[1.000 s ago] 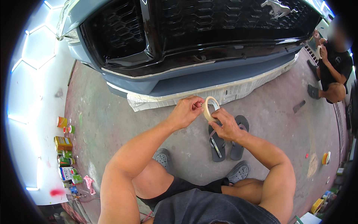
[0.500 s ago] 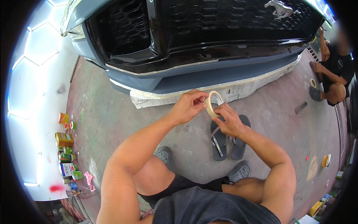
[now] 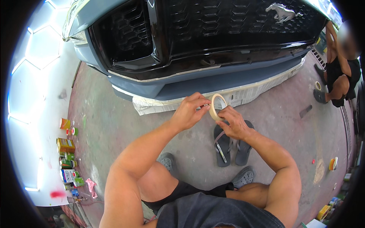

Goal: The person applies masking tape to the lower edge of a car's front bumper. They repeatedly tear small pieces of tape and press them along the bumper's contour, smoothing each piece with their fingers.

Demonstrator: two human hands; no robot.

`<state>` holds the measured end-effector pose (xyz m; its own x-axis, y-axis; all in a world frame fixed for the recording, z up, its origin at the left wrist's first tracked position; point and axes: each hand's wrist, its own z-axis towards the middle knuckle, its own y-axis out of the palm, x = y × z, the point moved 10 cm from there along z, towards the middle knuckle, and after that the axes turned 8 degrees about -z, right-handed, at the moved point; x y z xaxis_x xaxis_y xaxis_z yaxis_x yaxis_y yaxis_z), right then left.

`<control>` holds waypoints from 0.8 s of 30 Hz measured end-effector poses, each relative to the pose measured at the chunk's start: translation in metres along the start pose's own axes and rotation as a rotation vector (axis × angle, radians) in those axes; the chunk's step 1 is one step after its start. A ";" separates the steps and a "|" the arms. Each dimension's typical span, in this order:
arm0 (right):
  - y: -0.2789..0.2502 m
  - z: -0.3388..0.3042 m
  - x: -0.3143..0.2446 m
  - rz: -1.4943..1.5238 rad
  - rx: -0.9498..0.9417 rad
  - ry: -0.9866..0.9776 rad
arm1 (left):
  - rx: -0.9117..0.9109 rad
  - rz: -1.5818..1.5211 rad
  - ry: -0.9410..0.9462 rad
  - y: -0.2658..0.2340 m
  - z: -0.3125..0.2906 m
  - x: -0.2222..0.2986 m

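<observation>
Our 2 hands meet at a cream ring-shaped roll of masking tape, raised before us over the grey concrete floor (image 3: 110, 129). Our right hand (image 3: 232, 122) grips the roll (image 3: 213, 111) at its lower right side. Our left hand (image 3: 189, 111) has its thumb and fingertips drawn narrow at the roll's left rim; we cannot tell whether a tape end is pinched there. No long strip shows stretched between our hands.

Ahead of us, a good part of the covering looks done. White printed paper sheeting (image 3: 243, 95) hangs along the lower edge of the matte blue-grey front bumper (image 3: 148, 89), taped along its top. A thin cream tape strip (image 3: 167, 77) follows the lower left border of the glossy black honeycomb grille (image 3: 213, 38) and seems to end about midway. To its right we make out no such strip, so, if that border is to be lined throughout, we judge that stretch as left. The grille itself is bare.

At our right, a co-worker in black clothing (image 3: 351, 74) crouches with arms raised to the car, near a second cream tape roll (image 3: 316, 86). A pair of dark grey thong sandals (image 3: 243, 154) lies below our hands.
</observation>
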<state>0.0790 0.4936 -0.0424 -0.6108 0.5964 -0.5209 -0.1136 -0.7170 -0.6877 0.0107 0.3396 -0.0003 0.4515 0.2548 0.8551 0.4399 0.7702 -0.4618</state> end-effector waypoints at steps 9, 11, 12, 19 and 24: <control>-0.005 0.006 -0.006 0.000 -0.048 -0.099 | -0.061 0.206 0.209 -0.002 0.000 0.019; -0.003 0.005 -0.008 -0.009 -0.088 -0.102 | -0.089 0.229 0.246 -0.001 -0.002 0.020; -0.002 0.005 -0.009 -0.030 -0.115 -0.105 | -0.110 0.230 0.260 0.000 -0.002 0.020; -0.011 0.003 0.003 -0.057 -0.088 -0.079 | -0.131 0.169 0.255 -0.010 -0.001 0.016; -0.022 0.008 0.003 -0.089 -0.049 -0.097 | 0.005 0.079 0.199 -0.028 -0.001 0.025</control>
<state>0.0739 0.5081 -0.0250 -0.6734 0.6173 -0.4067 -0.1342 -0.6431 -0.7540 0.0098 0.3237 0.0337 0.6292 0.1945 0.7525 0.3934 0.7553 -0.5241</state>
